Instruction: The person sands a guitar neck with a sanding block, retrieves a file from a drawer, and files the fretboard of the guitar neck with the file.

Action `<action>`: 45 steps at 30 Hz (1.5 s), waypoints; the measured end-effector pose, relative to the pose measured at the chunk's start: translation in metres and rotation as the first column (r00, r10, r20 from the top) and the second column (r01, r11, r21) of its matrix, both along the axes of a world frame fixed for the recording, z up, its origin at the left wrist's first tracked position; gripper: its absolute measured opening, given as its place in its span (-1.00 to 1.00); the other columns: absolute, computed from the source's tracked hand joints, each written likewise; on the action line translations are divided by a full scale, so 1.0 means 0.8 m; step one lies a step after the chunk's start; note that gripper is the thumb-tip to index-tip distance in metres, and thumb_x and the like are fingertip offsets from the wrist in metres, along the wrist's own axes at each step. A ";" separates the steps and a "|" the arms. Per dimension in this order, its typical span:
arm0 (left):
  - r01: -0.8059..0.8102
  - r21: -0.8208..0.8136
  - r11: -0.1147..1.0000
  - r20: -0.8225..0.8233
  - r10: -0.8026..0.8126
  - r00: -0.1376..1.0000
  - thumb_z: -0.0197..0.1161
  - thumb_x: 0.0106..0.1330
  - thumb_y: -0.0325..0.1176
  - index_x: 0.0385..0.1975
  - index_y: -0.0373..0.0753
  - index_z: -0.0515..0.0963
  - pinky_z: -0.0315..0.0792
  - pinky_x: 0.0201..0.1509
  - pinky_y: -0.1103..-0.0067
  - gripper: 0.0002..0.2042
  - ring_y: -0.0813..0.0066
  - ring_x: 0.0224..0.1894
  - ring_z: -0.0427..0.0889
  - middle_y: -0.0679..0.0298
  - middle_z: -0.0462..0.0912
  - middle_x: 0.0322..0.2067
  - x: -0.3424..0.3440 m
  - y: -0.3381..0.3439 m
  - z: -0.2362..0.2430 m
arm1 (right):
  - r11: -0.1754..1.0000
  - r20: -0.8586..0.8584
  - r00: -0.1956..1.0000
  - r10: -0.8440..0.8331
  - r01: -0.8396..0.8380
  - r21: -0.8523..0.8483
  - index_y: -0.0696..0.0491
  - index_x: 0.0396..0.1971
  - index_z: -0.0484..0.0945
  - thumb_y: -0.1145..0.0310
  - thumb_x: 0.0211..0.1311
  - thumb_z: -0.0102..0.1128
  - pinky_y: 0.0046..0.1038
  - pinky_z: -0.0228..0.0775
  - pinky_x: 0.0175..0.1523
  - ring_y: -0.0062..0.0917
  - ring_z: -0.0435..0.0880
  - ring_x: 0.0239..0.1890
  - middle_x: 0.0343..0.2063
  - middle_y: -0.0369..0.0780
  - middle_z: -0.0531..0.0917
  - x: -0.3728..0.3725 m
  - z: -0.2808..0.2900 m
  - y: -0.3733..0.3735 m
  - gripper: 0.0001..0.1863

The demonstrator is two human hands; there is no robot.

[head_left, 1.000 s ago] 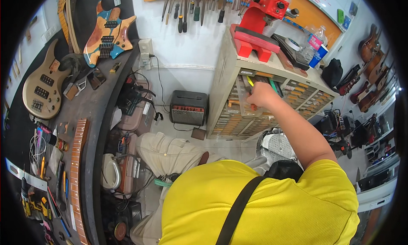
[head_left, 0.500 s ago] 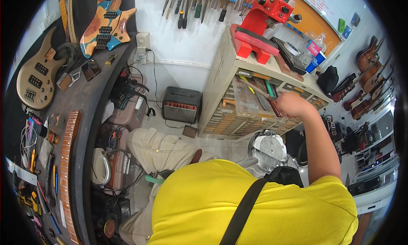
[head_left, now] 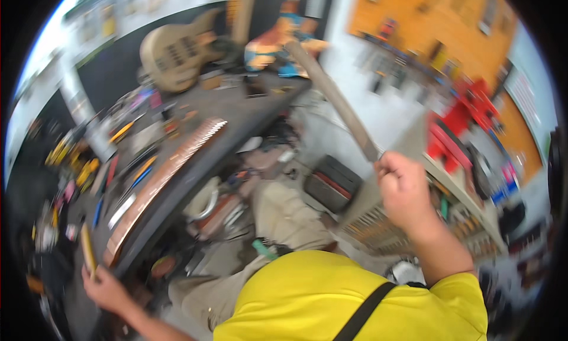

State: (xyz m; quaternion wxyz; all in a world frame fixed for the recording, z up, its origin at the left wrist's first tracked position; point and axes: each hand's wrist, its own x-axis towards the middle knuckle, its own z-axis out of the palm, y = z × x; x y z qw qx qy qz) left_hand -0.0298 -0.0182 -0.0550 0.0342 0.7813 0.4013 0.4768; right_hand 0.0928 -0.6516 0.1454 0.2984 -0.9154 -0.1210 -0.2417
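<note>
My right hand (head_left: pixel 402 187) grips a long flat grey file (head_left: pixel 334 98) by its narrow end, raised diagonally beside the cabinet (head_left: pixel 384 225). My left hand (head_left: pixel 105 289) is closed on a slim tan stick-like object (head_left: pixel 88 250) at the near edge of the dark workbench (head_left: pixel 219 97). Just right of that hand, a guitar neck (head_left: pixel 160 193) with a fretted fingerboard lies along the bench. The view is motion-blurred, so fine detail of both held items is unclear.
A gold guitar body (head_left: pixel 174 57) and blue-tan one (head_left: pixel 266 51) sit at the bench's back, with scattered tools nearby. An amplifier (head_left: pixel 331 184), red press (head_left: pixel 473 104) and pegboard of tools (head_left: pixel 432 12) are to the right. Cords and bins crowd under the bench.
The view has swung left. My right hand has left the open drawer, now holding up the file. My left hand has appeared at lower left, holding the tan object.
</note>
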 end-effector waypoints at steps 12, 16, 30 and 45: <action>0.943 -0.222 0.247 0.911 -0.291 0.291 0.19 0.77 -0.27 0.24 -0.33 0.50 0.71 -0.03 0.46 -0.72 0.41 -0.18 0.85 0.07 0.86 -0.11 0.058 -0.284 0.118 | 0.405 -0.031 0.409 0.912 -0.886 0.225 0.16 -0.30 0.56 0.64 0.19 0.18 -0.05 0.56 -0.26 0.08 0.71 -0.40 -0.46 0.04 0.67 0.023 -0.148 0.348 -0.89; 0.872 -0.320 0.371 0.884 -0.213 0.415 0.12 0.81 -0.16 0.19 -0.32 0.55 0.67 -0.16 0.54 -0.69 0.44 -0.32 0.82 0.11 0.84 -0.18 0.014 -0.257 0.116 | 0.209 -0.029 0.209 0.978 -0.942 0.263 0.16 -0.22 0.54 0.65 0.16 0.20 -0.01 0.57 -0.24 0.11 0.73 -0.34 -0.40 0.06 0.69 -0.005 -0.170 0.397 -0.81; 0.587 -0.547 0.597 0.545 -0.278 0.791 0.13 0.68 -0.53 0.79 -0.14 0.10 0.56 -0.11 0.62 -0.28 0.56 -0.14 0.60 0.31 0.59 0.01 -0.077 -0.236 0.037 | -0.367 -0.251 -0.339 0.907 -0.927 -0.073 0.06 -0.34 0.71 0.15 0.30 0.34 -0.08 0.71 -0.22 -0.08 0.82 -0.45 -0.48 -0.04 0.80 0.019 -0.198 0.515 -0.74; -0.026 -0.343 0.939 -0.413 -0.126 0.902 0.31 0.57 -0.45 0.57 -0.16 0.50 0.56 -0.11 0.12 -0.44 -0.12 -0.26 0.65 -0.02 0.61 -0.33 -0.043 -0.261 0.063 | 0.139 0.189 0.076 0.979 -0.928 -0.346 -0.03 0.30 0.75 0.40 0.42 0.20 -0.20 0.59 0.28 -0.29 0.74 0.14 0.37 -0.34 0.73 0.135 -0.218 0.589 -0.53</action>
